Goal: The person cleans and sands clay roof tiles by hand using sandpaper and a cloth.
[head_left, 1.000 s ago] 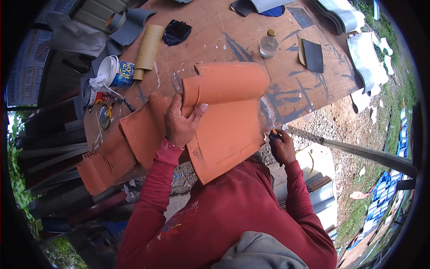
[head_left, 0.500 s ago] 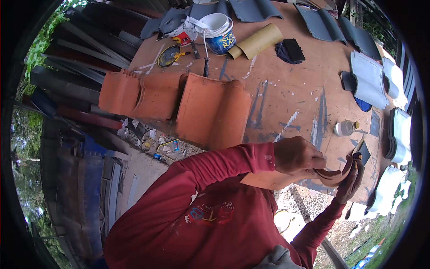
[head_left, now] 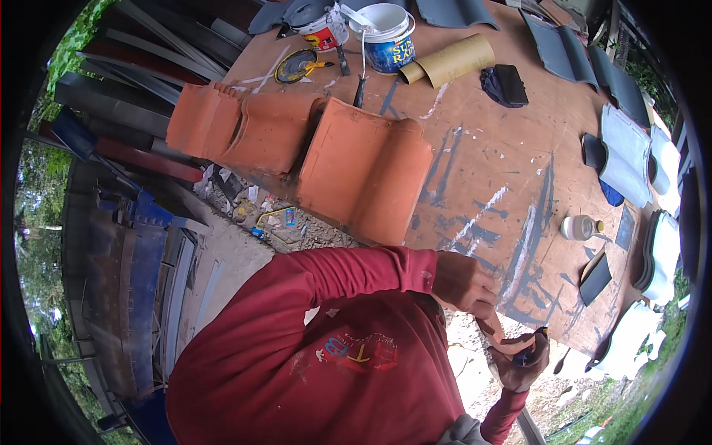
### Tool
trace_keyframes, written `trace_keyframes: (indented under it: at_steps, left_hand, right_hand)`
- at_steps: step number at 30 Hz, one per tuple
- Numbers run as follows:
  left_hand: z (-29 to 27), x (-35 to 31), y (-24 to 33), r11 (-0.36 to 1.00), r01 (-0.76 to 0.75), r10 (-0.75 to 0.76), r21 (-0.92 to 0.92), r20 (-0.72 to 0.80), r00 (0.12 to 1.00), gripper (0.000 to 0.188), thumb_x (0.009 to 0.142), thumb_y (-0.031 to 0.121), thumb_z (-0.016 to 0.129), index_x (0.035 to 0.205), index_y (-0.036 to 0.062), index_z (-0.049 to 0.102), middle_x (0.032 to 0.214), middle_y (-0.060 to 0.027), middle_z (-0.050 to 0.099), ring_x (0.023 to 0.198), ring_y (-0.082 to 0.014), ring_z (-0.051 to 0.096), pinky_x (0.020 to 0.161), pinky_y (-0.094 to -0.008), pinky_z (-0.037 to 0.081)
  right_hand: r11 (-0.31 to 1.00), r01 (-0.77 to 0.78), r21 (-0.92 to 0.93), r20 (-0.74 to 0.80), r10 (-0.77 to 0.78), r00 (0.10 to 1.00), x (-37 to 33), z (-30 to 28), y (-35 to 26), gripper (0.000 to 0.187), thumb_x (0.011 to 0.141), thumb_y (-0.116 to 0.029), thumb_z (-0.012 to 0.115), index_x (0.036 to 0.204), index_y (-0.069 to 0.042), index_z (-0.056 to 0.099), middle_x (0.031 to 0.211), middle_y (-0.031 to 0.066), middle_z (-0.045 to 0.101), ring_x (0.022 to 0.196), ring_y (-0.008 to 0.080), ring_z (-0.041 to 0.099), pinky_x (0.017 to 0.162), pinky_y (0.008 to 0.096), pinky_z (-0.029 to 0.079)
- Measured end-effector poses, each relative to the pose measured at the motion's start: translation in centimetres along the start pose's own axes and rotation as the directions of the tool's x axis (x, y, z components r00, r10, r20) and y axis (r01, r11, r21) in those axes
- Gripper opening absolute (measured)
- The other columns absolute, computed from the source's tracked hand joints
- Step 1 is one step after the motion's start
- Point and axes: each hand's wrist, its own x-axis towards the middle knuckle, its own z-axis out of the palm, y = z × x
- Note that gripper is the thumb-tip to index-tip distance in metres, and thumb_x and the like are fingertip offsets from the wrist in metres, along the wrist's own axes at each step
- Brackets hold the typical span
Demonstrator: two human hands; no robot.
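My left hand (head_left: 463, 283) is closed on the upper edge of a curved orange-brown clay roof tile (head_left: 498, 334), seen nearly edge-on at the table's near edge. My right hand (head_left: 523, 363) is closed around a small dark thing (head_left: 528, 354), its kind hidden by my fingers, close against the tile's lower end. Much of the tile is hidden behind my sleeve and hands. A black flat sheet (head_left: 595, 279) lies on the table beyond my right hand. Close by stands a clear bottle with a yellowish cap (head_left: 581, 228).
Orange roof tiles (head_left: 363, 174) lie along the left side of the paint-streaked table (head_left: 489, 156). Two paint buckets (head_left: 389, 46), a brown paper roll (head_left: 449, 59) and a black phone-like thing (head_left: 511, 85) stand or lie farther back. Grey tiles (head_left: 560, 50) line the far and right edges.
Both my hands have moved left and nearer my body, bringing the tile off the tabletop's right part. The black sheet, partly covered before, now shows fully.
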Motion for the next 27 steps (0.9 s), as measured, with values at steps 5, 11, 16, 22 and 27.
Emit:
trace_keyframes:
  at_steps: [5, 11, 16, 22, 27]
  left_hand:
    - [-5.2, 4.1, -2.4, 0.992, -0.125, 0.125, 0.016, -0.213, 0.969, 0.015, 0.083, 0.019, 0.065, 0.096, 0.0124, 0.061, 0.097, -0.0025, 0.064, 0.09, -0.019, 0.066, 0.067, -0.0311, 0.057]
    - [-9.9, 4.8, -1.9, 0.972, 0.017, 0.111, 0.233, -0.523, 0.845, 0.031, 0.086, 0.021, 0.074, 0.111, 0.0102, 0.058, 0.11, -0.0055, 0.062, 0.11, -0.022, 0.063, 0.09, -0.0393, 0.055]
    - [-2.5, -2.1, 0.9, 0.625, 0.518, -0.753, -0.584, -0.627, 0.201, 0.078, 0.087, 0.041, 0.08, 0.139, 0.0011, 0.037, 0.148, -0.0222, 0.038, 0.132, -0.0286, 0.045, 0.111, -0.0441, 0.038]
    - [8.0, 1.7, 1.2, 0.274, 0.529, -0.918, -0.803, -0.055, 0.392, 0.108, 0.091, 0.046, 0.073, 0.159, -0.0012, 0.003, 0.159, -0.0274, 0.022, 0.15, -0.041, 0.026, 0.122, -0.0466, 0.024]
    - [7.4, 0.2, -0.6, 0.269, 0.496, -0.96, -0.825, -0.191, 0.203, 0.05, 0.102, 0.033, 0.058, 0.132, -0.001, 0.038, 0.119, -0.0266, 0.059, 0.112, -0.0437, 0.062, 0.091, -0.0486, 0.049]
  right_hand:
    - [0.993, 0.002, -0.12, -0.079, -0.012, 0.997, 1.0, -4.8, -4.8, 0.078, 0.056, -0.027, 0.1, 0.117, -0.003, 0.057, 0.104, 0.0104, 0.062, 0.099, 0.0281, 0.06, 0.095, 0.0427, 0.046]
    - [0.859, 0.124, -0.496, -0.309, -0.308, 0.9, 2.3, -6.2, -9.7, 0.085, 0.049, -0.039, 0.103, 0.116, -0.003, 0.064, 0.106, 0.0098, 0.066, 0.093, 0.0298, 0.066, 0.093, 0.0454, 0.051]
    - [0.883, 0.033, -0.468, -0.463, -0.277, 0.842, 3.6, -8.6, -11.7, 0.093, 0.044, -0.024, 0.105, 0.122, 0.001, 0.062, 0.117, 0.0132, 0.066, 0.109, 0.028, 0.064, 0.094, 0.0412, 0.053]
    - [0.958, 0.105, -0.268, -0.508, -0.233, 0.829, 3.4, -9.8, -12.1, 0.094, 0.052, -0.015, 0.101, 0.132, 0.005, 0.056, 0.123, 0.0141, 0.063, 0.112, 0.0267, 0.063, 0.096, 0.0419, 0.054]
    - [0.983, -0.064, 0.174, -0.501, 0.144, 0.854, 5.7, -7.4, -12.2, 0.08, 0.068, -0.005, 0.09, 0.136, 0.01, 0.052, 0.13, 0.0201, 0.06, 0.117, 0.029, 0.059, 0.104, 0.0418, 0.046]
